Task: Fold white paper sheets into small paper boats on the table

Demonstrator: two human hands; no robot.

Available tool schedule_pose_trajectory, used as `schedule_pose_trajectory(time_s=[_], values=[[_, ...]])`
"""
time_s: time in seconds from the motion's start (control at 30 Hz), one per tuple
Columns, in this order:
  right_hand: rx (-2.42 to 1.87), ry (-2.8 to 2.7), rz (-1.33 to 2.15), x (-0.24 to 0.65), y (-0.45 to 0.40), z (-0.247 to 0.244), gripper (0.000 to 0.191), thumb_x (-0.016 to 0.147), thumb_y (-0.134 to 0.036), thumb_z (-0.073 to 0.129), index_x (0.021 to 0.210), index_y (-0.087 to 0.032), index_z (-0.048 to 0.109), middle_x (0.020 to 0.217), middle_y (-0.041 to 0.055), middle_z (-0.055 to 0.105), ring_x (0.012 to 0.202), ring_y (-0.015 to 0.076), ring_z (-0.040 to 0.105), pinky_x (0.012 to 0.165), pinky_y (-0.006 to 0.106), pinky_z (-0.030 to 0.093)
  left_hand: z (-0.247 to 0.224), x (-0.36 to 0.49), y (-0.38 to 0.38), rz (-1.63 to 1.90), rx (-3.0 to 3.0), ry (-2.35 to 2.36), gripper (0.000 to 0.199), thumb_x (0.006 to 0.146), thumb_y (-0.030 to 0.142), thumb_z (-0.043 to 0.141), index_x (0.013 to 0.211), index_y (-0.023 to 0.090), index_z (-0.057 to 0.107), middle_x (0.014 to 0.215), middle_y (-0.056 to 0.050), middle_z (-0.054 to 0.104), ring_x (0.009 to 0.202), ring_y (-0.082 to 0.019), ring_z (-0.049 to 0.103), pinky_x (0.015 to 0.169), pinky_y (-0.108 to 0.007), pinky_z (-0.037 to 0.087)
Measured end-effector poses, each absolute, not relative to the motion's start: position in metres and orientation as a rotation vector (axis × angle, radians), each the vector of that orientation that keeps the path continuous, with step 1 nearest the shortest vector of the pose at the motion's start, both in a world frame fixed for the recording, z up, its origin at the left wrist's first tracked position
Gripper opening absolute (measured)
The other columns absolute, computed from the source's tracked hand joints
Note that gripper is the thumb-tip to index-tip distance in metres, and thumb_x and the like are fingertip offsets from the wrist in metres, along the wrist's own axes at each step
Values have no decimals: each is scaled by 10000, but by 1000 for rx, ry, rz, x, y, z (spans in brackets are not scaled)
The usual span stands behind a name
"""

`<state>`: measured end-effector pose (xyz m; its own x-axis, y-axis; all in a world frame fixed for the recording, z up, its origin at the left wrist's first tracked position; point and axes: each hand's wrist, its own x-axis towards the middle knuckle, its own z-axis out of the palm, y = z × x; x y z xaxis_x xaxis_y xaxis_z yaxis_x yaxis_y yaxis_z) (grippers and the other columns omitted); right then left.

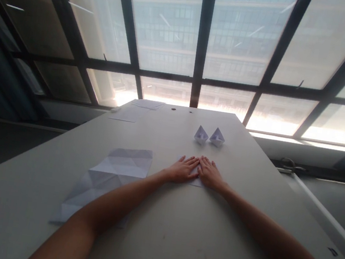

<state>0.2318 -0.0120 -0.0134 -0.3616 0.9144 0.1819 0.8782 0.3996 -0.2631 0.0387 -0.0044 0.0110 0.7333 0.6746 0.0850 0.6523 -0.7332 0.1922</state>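
A small white sheet of paper [196, 182] lies on the white table, mostly hidden beneath both hands. My left hand [183, 169] rests on its left part with the fingers stretched out flat. On the right part lies my right hand [210, 173], also flat, its fingertips meeting those of the left near the top of the paper. Beyond the hands stand two folded paper pieces with pointed tops, a left one [201, 135] and a right one [217, 137], side by side.
A large creased paper [114, 168] lies left of my hands, partly behind my left forearm. Flat sheets [125, 114] rest at the table's [154, 248] far left, and small dark items [173, 109] near its far edge. Framed windows rise behind.
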Motion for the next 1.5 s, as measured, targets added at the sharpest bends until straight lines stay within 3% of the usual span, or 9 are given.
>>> schedule_pose_trajectory(time_s=[0.27, 0.7, 0.97, 1.17, 1.5], values=[[-1611, -2335, 193, 230, -13, -9, 588, 1010, -398, 318, 1525, -117, 354, 1588, 167, 306, 1487, 278, 234, 1193, 526, 160, 9, 39, -4, 252, 2778, 1112, 697, 997, 622, 287, 1587, 270, 167, 1623, -61, 239, 1505, -243, 189, 1208, -464, 74], [-1529, -2451, 284, 237, -13, 3, 638, 1003, -423, 349, 1550, -100, 289, 1614, 143, 252, 1503, 227, 183, 1211, 428, 106, 12, 41, -6, 213, 2739, 1196, 726, 993, 650, 220, 1585, 232, 170, 1627, -65, 224, 1508, -231, 180, 1214, -472, 88], [-1679, -2397, 196, 239, -7, -3, 590, 1025, -443, 274, 1543, -165, 328, 1619, 131, 253, 1501, 258, 185, 1198, 487, 115, 12, 40, -4, 169, 2790, 1181, 696, 999, 620, 256, 1585, 259, 158, 1636, -44, 204, 1506, -260, 182, 1206, -507, 114], [-1823, -2321, 171, 243, -3, -3, 606, 1029, -473, 253, 1543, -159, 317, 1627, 156, 218, 1505, 287, 149, 1188, 523, 111, 10, 39, -3, 164, 2786, 1206, 673, 1000, 615, 269, 1566, 252, 241, 1628, -68, 232, 1503, -275, 183, 1200, -516, 117], [-1978, -2153, 92, 257, 3, -6, 557, 1014, -302, 259, 1526, -99, 348, 1594, 210, 278, 1482, 325, 218, 1171, 530, 170, 15, 40, -4, 150, 2780, 1212, 658, 1002, 601, 279, 1552, 241, 287, 1630, -78, 225, 1497, -288, 200, 1195, -530, 133]])
